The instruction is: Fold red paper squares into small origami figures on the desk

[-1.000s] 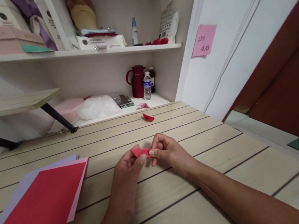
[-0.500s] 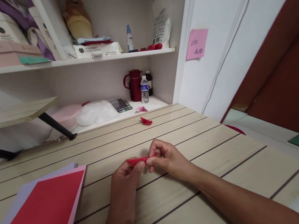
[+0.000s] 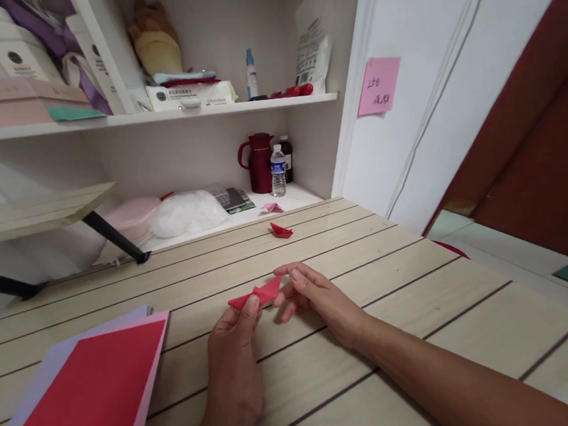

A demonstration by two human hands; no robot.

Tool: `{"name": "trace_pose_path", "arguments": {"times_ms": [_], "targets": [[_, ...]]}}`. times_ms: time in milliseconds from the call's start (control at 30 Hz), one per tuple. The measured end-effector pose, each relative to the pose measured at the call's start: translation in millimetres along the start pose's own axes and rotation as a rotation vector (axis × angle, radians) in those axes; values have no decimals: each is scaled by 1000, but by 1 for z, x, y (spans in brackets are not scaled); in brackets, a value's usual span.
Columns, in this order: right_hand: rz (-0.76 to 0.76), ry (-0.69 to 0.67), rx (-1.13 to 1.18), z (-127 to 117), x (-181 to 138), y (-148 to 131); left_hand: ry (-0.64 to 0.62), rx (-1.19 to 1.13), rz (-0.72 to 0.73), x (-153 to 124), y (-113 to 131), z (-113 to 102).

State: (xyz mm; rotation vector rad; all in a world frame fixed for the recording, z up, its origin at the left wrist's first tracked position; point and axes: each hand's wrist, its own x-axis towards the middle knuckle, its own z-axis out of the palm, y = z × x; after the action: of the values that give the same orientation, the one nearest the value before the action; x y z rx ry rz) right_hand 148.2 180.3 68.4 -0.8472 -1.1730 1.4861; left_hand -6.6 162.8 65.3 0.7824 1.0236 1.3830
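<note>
A red folded paper boat [image 3: 268,291] is pinched between the thumb and fingers of my left hand [image 3: 235,333], above the wooden table. Its pointed ends stick out to the left and the upper right. My right hand [image 3: 316,298] is beside the boat's right tip, fingers apart and holding nothing; whether a fingertip touches the tip I cannot tell. Farther back on the table sits a second red paper boat [image 3: 281,230].
Red, pink and lilac paper sheets [image 3: 88,389] lie at the left of the slatted table [image 3: 416,354]. Behind it, a shelf holds a dark red jug [image 3: 260,165], a water bottle [image 3: 278,172] and a pink folded paper [image 3: 271,208]. A raised wooden stand [image 3: 35,213] is at the left.
My right hand has let go of the red paper and its fingers have spread. The boat in my left hand has turned, showing its side and raised right tip. The view has shifted slightly.
</note>
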Motion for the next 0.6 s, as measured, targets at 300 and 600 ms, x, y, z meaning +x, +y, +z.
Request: {"name": "trace_pose_path", "arguments": {"times_ms": [300, 600], "targets": [[17, 4, -25, 8, 2, 5, 33, 97, 16, -7, -4, 8], [42, -7, 28, 3, 3, 6, -7, 73, 130, -2, -2, 10]]}}
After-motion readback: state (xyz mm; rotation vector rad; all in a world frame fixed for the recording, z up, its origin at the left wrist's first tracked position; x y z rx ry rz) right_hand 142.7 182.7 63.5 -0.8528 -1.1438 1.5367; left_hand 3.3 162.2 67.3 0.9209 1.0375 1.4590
